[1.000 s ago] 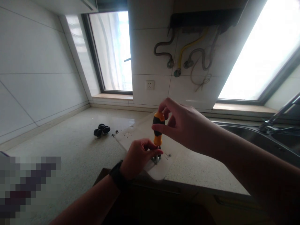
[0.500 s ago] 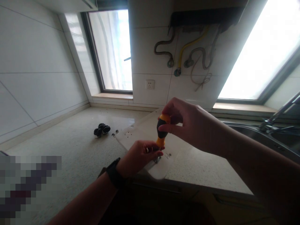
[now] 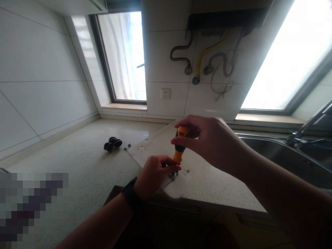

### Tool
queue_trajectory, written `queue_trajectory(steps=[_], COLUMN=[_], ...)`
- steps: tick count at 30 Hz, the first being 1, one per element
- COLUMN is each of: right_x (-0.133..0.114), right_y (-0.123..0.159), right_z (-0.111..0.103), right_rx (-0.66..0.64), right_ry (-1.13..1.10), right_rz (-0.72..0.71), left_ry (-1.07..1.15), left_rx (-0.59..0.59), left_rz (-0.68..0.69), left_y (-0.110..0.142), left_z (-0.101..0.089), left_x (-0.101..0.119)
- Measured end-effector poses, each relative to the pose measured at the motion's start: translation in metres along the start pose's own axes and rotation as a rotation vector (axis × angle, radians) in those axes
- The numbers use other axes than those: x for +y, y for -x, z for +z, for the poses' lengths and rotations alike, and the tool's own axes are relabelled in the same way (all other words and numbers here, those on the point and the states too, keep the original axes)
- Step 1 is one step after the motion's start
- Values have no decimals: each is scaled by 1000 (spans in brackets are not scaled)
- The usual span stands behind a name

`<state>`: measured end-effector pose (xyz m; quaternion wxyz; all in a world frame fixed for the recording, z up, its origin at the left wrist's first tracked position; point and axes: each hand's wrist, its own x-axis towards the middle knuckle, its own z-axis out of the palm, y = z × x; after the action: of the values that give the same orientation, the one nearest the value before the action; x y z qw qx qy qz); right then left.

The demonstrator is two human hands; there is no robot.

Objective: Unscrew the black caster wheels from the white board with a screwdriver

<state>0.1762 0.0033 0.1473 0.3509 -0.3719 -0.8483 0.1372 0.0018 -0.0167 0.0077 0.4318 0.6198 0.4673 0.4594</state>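
My right hand (image 3: 207,138) is closed around the upper handle of a yellow-and-black screwdriver (image 3: 178,156), which stands nearly upright. My left hand (image 3: 153,174), with a dark band at the wrist, pinches the lower end of the screwdriver by its shaft; the tip is hidden behind the fingers. Just below those fingers a small metal fitting (image 3: 173,176) sits on a white board (image 3: 155,148) near its rounded front corner. The board lies flat on the countertop and has groups of small holes.
Several black caster wheels (image 3: 113,144) lie together on the speckled countertop (image 3: 90,162), left of the board. Small screws (image 3: 127,148) are scattered beside the board's left corner. A steel sink (image 3: 269,155) with a faucet (image 3: 298,135) is at the right. The counter's front edge runs below my hands.
My right hand has shifted its grip on the screwdriver handle, sitting slightly lower with fingers and wrist turned. The left hand has barely moved and still pinches the lower end.
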Motion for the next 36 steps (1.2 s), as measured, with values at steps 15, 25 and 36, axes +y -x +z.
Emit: queue_trajectory(steps=[15, 25, 36], right_x=[23, 21, 24], right_y=[-2, 1, 6], right_z=[19, 32, 15], right_rx=[-95, 104, -93], right_ry=[-747, -748, -523], right_rz=[96, 150, -58], left_ry=[-122, -126, -25], left_rx=[129, 126, -115], left_rz=[28, 46, 75], left_y=[0, 2, 0], left_z=[3, 5, -5], left_x=[0, -2, 4])
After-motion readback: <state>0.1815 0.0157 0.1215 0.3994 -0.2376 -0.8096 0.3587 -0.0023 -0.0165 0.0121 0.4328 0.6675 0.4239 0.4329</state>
